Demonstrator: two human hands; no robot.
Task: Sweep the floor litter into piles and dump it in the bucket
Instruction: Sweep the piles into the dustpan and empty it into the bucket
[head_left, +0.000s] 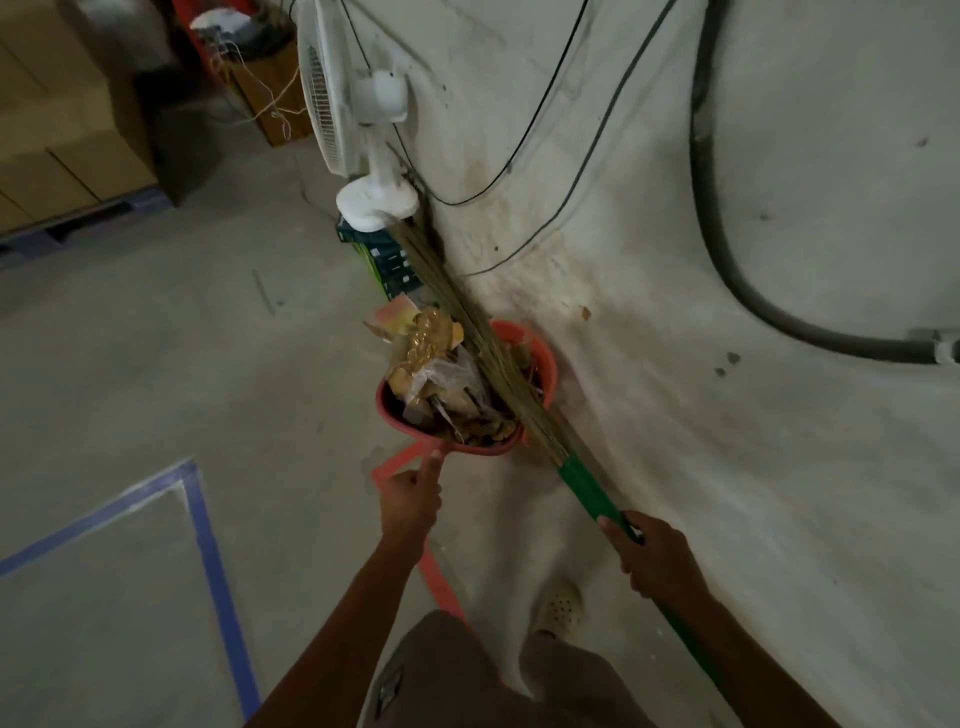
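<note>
The long handle of the red dustpan (467, 448) is gripped by the left hand (410, 506), forefinger laid along it. The broom (587, 488) is gripped on its green shaft by the right hand (657, 564). The litter (431, 364), wrappers and dry scraps, is heaped in the pan at the red bucket (546, 364), where floor meets wall. It is judged light, loose and easily spilled, so a low hold and slow tipping are advised.
</note>
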